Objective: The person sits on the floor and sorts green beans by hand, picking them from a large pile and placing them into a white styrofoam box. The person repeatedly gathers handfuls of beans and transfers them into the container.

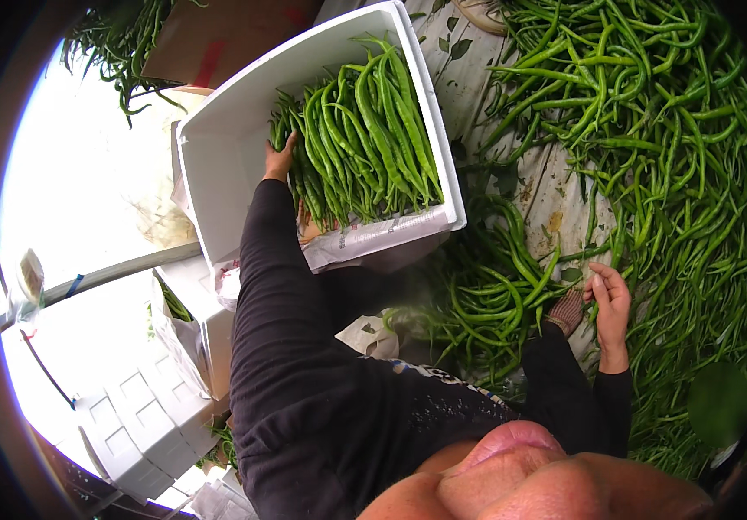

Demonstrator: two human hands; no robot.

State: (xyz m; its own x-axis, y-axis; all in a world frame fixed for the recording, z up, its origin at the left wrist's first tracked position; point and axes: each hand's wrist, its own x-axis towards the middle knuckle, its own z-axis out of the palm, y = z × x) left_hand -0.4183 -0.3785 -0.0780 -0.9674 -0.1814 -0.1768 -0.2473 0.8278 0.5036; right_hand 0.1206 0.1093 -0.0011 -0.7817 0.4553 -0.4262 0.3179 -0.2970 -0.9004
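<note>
A white foam box (217, 130) holds long green chili peppers (352, 130) laid side by side in a thick row. My left hand (280, 159) reaches into it at the row's left end, thumb up and closed around a few peppers; its other fingers are partly hidden. Down at the right, my right hand (612, 308) hovers beside a heap of loose peppers (490, 286), fingers loosely bent and apart. No pepper shows in it. Printed paper (373, 238) hangs over the box's near edge.
A large pile of green peppers (694, 173) covers the right side. Scattered leaves lie on a pale ground sheet (551, 199). Stacked white foam boxes (143, 407) stand at the lower left. At the top left is a brown cardboard box (217, 43), with more peppers (117, 52) beside it.
</note>
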